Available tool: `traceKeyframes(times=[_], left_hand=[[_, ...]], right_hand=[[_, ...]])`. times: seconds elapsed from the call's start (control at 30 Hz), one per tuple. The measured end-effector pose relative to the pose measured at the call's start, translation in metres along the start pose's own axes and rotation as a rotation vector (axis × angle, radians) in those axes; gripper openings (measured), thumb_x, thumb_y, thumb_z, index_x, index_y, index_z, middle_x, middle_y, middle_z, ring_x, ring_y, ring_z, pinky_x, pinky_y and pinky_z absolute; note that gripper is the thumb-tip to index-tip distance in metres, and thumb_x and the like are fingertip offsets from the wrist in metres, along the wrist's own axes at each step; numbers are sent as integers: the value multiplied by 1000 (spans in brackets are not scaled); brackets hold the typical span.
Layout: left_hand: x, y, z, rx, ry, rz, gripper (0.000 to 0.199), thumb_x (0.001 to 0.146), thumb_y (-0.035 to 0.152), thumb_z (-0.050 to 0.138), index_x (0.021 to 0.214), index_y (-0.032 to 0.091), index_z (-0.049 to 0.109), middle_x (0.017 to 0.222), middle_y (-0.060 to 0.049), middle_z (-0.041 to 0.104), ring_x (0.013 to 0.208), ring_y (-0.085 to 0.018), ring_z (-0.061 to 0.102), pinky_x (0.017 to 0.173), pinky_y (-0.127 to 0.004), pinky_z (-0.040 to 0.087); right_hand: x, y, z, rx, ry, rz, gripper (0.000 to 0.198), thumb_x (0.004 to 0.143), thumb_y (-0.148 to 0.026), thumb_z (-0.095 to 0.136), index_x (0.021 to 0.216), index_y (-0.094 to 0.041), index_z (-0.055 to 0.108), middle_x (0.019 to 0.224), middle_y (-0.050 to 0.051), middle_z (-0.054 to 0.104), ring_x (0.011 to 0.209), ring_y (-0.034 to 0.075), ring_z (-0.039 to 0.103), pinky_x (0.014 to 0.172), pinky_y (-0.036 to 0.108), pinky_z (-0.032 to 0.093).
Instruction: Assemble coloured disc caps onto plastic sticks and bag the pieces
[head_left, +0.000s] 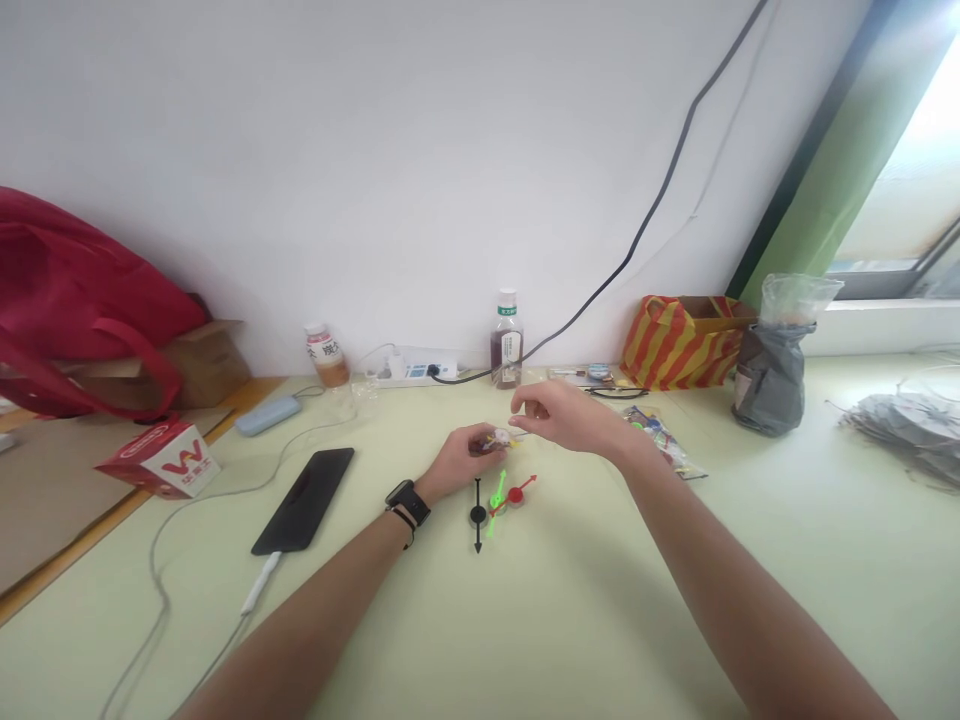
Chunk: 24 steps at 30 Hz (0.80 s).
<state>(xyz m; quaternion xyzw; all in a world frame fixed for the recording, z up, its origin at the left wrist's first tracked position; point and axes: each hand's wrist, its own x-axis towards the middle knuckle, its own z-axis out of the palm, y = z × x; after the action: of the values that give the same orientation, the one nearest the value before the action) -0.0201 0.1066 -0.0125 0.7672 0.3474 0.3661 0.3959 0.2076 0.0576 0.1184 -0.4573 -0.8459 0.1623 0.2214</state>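
My left hand (pixel 466 458), wearing a black watch, has its fingers closed around a small crinkled clear packet (pixel 502 438) with white and yellow bits showing; its details are blurred. Just right of it, my right hand (pixel 551 412) is curled in a pinch. Whatever lies between its fingertips is too small to name. Below the left hand, a black double-ended arrow spinner (pixel 478 515), a green arrow spinner (pixel 496 503) and a red arrow spinner (pixel 515 495) lie close together on the table. Beyond the right wrist rests a clear bag (pixel 664 440) of coloured pieces.
A charging phone (pixel 304 500) and a red-white box (pixel 161 458) lie left. Along the wall stand a dark drink bottle (pixel 507 345), another bottle (pixel 327 355), a power strip (pixel 420 370) and a striped bag (pixel 675 340). A grey bag (pixel 772 380) stands right.
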Motion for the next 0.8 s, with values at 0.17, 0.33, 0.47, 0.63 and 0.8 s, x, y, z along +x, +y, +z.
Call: traceKeyframes(times=[0.17,0.33,0.47,0.63,0.8], left_hand=[[-3,2,1,-6,-12,-9,57,75,40,86,125,19,67,95,-5,72,87,-20,67,85,-34,54],[-2,5,0,20,-26,22,35,84,44,76,106,17,72,91,-4,72,80,-19,64,73,-30,51],[0,-1,-2,79,47,25,27,88,40,70,102,16,71,91,-4,72,79,-18,62,70,-29,49],[2,-8,-5,26,40,21,30,82,34,73,106,16,69,98,-5,72,84,-19,64,74,-30,51],[4,-15,-7,-42,53,-31,43,81,35,75,118,15,66,102,-8,73,89,-21,68,80,-32,53]], right_hand=[[3,-7,8,41,60,-77,14,95,-23,58,82,-20,64,77,0,64,70,15,54,62,27,37],[3,-6,15,90,108,-129,6,94,-21,59,94,-21,65,97,5,69,78,17,61,70,29,44],[3,-11,12,120,267,-147,11,91,-22,62,102,-22,64,106,5,67,70,14,55,70,30,46],[0,-16,17,241,-157,-232,12,84,-15,66,92,-22,72,88,1,68,71,14,57,60,24,43],[5,-5,57,47,-415,-154,25,68,-11,82,91,-22,78,91,2,71,72,15,59,55,21,37]])
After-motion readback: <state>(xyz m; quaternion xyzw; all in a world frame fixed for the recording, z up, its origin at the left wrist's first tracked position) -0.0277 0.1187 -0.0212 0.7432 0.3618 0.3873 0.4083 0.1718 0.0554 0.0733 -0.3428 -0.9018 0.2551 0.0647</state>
